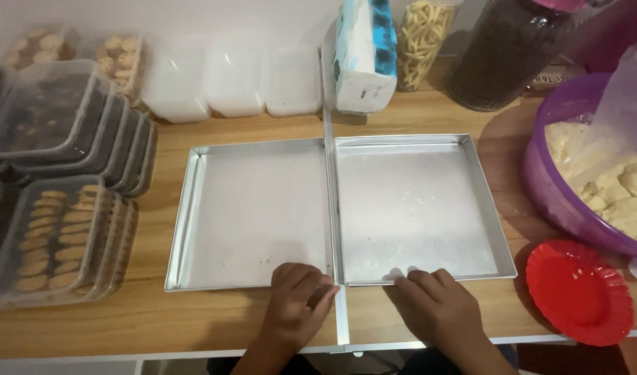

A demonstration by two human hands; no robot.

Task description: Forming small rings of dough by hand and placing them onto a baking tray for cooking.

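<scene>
Head view: two square metal trays side by side on wooden table (214,128), thin metal strip (330,208) running between them. Left hand (301,298) at near rim of left tray (249,215) — fingers (318,286) curled loosely over edge by strip, not clamping. Right hand (440,302) flat, fingers (419,278) released, tips resting on near rim of right tray (415,208). Red plate (579,292) just right of right hand; purple bowl (561,187) of dough beyond. Stacked cookie containers (54,236) far left.
</scene>
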